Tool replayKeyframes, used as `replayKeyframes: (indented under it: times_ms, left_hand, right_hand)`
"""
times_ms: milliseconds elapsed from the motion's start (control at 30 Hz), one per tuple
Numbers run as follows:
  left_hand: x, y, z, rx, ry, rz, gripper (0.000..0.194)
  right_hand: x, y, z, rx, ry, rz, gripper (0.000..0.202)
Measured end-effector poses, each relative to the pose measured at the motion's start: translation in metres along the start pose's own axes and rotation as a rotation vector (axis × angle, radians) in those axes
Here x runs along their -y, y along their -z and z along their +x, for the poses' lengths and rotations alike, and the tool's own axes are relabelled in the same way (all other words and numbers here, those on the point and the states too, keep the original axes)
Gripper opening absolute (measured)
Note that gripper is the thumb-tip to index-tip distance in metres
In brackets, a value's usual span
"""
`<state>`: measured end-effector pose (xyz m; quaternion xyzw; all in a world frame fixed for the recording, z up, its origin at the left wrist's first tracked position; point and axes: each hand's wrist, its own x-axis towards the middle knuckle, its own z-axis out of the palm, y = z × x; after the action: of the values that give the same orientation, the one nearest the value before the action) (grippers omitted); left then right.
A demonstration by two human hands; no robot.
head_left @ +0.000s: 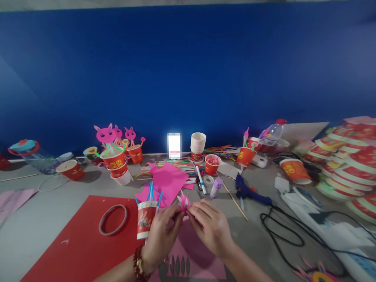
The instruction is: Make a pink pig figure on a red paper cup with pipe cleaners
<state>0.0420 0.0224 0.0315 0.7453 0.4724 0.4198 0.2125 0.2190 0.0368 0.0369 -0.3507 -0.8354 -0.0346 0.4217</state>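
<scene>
My left hand (164,231), with a beaded bracelet at the wrist, pinches a small bright pink paper cutout (184,202). From the other side my right hand (213,225) pinches the same cutout, and its fingertips nearly meet those of the left. Pale pointed ear shapes stick up from its top edge; the lower part is hidden by my fingers. Just left of my left hand is a red patterned paper cup (146,221) with blue strips standing up at its rim. Below both hands lies a light pink sheet (194,250) with several leaf-shaped holes cut in it.
A roll of tape (113,220) rests on a red sheet (85,235). Bright pink paper (169,178), a purple glue stick (216,188) and a marker (201,180) lie ahead. To the right are a blue glue gun (249,192), its black cable and stacked paper cups (349,164).
</scene>
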Motion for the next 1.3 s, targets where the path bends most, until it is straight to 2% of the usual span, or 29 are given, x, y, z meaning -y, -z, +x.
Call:
replayKeyframes:
  times_ms: [167,367,500,667,867,1067,1300]
  left_hand:
    - [-0.0014,0.0006,-0.0008,0.018,0.004,-0.002,0.011]
    - [-0.0034,0.0008,-0.0016,0.063,0.047,-0.042,0.015]
    - [-0.0041,0.0015,0.0001,0.039,0.058,-0.058,0.017]
    - [-0.0054,0.0028,0.0029,0.05,0.095,-0.103,0.023]
    - [-0.005,0.0021,-0.0007,0.071,0.073,-0.082,0.017]
    - [-0.0075,0.003,0.0012,0.069,0.1,-0.136,0.019]
    - [-0.0077,0.0016,0.0023,0.047,0.104,-0.094,0.021]
  right_hand:
    - [-0.0012,0.0011,0.002,0.035,0.01,0.017,0.016]
    - [0.0027,0.0021,0.0038,0.015,0.005,-0.002,0.015]
    - [0.0024,0.0027,0.003,-0.015,-0.018,0.022,0.015]
    - [0.0021,0.0029,0.0026,0.021,0.004,0.019,0.015]
    - [0.0043,0.0026,0.004,0.03,0.01,-0.013,0.017]
    - [0.0036,0.0048,0.0053,-0.025,-0.041,0.07,0.015]
    - [0.0018,0.0043,0.0066,-0.005,-0.071,0.085,0.014]
